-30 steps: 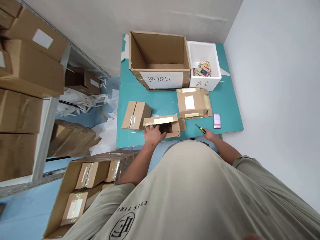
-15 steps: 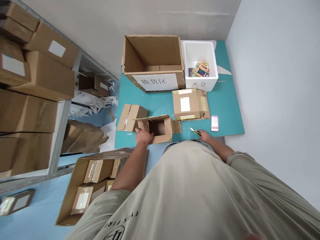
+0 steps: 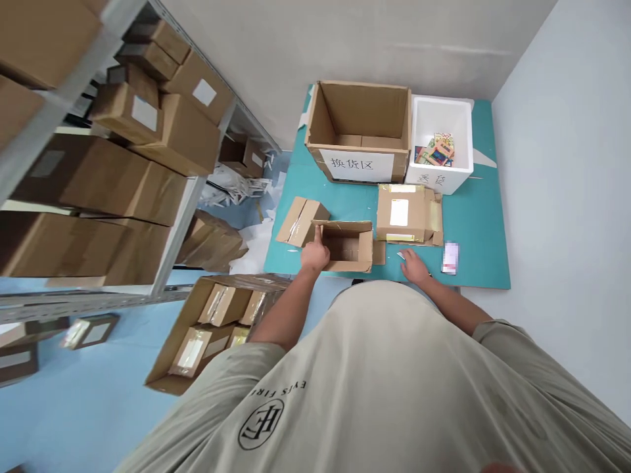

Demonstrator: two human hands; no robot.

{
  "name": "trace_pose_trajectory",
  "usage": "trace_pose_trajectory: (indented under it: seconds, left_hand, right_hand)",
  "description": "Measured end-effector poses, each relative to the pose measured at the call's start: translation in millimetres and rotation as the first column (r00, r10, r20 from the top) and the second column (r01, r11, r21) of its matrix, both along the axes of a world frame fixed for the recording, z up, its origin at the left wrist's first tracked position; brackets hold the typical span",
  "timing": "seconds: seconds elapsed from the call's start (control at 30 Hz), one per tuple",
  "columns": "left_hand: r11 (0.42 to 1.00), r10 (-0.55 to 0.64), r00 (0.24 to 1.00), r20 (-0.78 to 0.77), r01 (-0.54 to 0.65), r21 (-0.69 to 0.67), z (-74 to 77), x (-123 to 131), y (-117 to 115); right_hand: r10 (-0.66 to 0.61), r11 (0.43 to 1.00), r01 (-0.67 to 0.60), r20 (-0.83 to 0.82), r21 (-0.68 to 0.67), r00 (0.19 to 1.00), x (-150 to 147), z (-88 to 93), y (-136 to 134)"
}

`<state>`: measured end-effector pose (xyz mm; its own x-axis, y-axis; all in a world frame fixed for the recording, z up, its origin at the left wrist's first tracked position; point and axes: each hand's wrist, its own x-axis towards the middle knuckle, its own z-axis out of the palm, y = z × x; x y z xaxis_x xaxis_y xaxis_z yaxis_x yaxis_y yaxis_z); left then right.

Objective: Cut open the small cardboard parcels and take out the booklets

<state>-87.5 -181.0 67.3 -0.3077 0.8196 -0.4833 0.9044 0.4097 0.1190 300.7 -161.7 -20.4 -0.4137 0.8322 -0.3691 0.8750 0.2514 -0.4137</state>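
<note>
In the head view, the left hand (image 3: 314,255) grips the near corner wall of an open cardboard box (image 3: 348,246), which sits on a teal mat (image 3: 473,263). The right hand (image 3: 413,266) lies narrow on the mat, just beside the box; a small blade tip (image 3: 400,255) shows by it, held or not I cannot tell

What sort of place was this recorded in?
Likely a stockroom handling goods exchanges: metal shelving loaded with cardboard cartons, a large open carton labelled 换货区, meaning exchange area, and a white foam box on a teal mat.
</note>
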Motion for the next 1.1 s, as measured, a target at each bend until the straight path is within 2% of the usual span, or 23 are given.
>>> trace_pose_trajectory:
  seconds: [0.07, 0.13, 0.2, 0.27, 0.33, 0.43, 0.57, 0.73, 0.87, 0.97, 1.03, 1.1]
  left_hand:
    - [0.998, 0.063, 0.998, 0.011, -0.062, -0.006, 2.2, -4, 2]
    - [0.994, 0.112, 0.993, 0.040, -0.112, -0.001, 3.4, -8, 1]
    - [0.993, 0.118, 0.989, 0.088, -0.119, 0.008, 3.2, -11, -1]
    - [0.994, 0.099, 0.987, 0.126, -0.103, 0.025, 1.6, -15, -5]
    - [0.996, 0.068, 0.985, 0.160, -0.078, 0.053, -0.8, -20, -8]
    - [0.996, 0.039, 0.974, 0.221, -0.055, 0.066, -4.0, -26, -12]
    - [0.993, 0.006, 0.944, 0.330, -0.046, 0.113, -6.5, -31, -16]
    - [0.977, -0.027, 0.887, 0.461, -0.074, 0.201, -5.6, -35, -24]
    - [0.969, 0.059, 0.852, 0.521, -0.173, 0.174, 4.9, -45, -25]
    - [0.974, 0.098, 0.799, 0.593, -0.199, 0.107, 19.4, -56, -21]
    - [0.985, 0.049, 0.794, 0.606, -0.140, 0.104, 31.5, -63, -17]
    - [0.992, -0.087, 0.800, 0.594, 0.013, 0.128, 45.1, -66, -11]
  right_hand:
    - [0.118, 0.992, -0.114, -0.099, 0.046, 0.988, -34, 18.7, 8]
    - [0.250, 0.968, -0.243, -0.128, 0.067, 0.960, -71, 32.2, 20]
    - [0.386, 0.922, -0.384, -0.110, 0.043, 0.916, -103, 38.1, 34]
    - [0.481, 0.875, -0.483, -0.060, -0.019, 0.874, -128, 36.7, 48]
    - [0.512, 0.856, -0.508, 0.033, -0.093, 0.858, -146, 30.6, 59]
    - [0.447, 0.890, -0.426, 0.135, -0.159, 0.884, -160, 21.4, 66]
    - [0.355, 0.928, -0.336, 0.110, -0.159, 0.929, -154, 25.3, 64]
    - [0.407, 0.913, -0.402, 0.101, -0.070, 0.908, -112, 60.0, 58]
    - [0.365, 0.927, -0.370, 0.084, 0.057, 0.927, -67, 90.3, 46]
    - [0.281, 0.948, -0.277, 0.000, 0.155, 0.960, -46, 100.4, 29]
    - [0.246, 0.951, -0.232, -0.045, 0.202, 0.968, -41, 100.6, 17]
    - [0.184, 0.954, -0.166, -0.049, 0.248, 0.982, -43, 98.4, 9]
